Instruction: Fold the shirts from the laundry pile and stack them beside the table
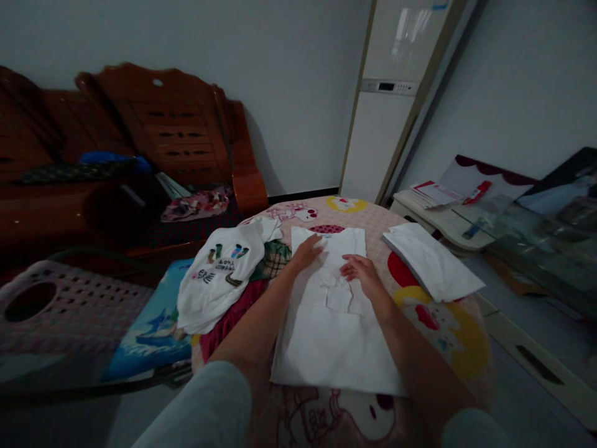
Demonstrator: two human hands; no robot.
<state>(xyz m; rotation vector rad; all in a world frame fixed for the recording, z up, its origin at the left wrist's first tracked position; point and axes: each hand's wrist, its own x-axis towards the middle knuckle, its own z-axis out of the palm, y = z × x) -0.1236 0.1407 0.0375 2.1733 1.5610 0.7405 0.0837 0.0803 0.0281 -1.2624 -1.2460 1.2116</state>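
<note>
A white garment (333, 330) lies spread flat in front of me on a round table with a patterned cloth (448, 323). My left hand (308, 251) rests flat on the garment's upper left part, fingers stretched out. My right hand (361, 272) lies on its middle, fingers extended and slightly curled over a small fold of fabric. Neither hand grips anything. A folded white garment (431, 260) sits to the right of my hands. A white top with a printed design (219, 274) lies crumpled on the left, over red and checked fabric (261, 267).
A dark wooden bench (153, 130) with clothes stands at the back left. A pink perforated stool (69, 305) and a blue printed cushion (149, 323) are at the left. A tall white appliance (387, 112) stands behind the table. A low cabinet with papers (448, 205) is at the right.
</note>
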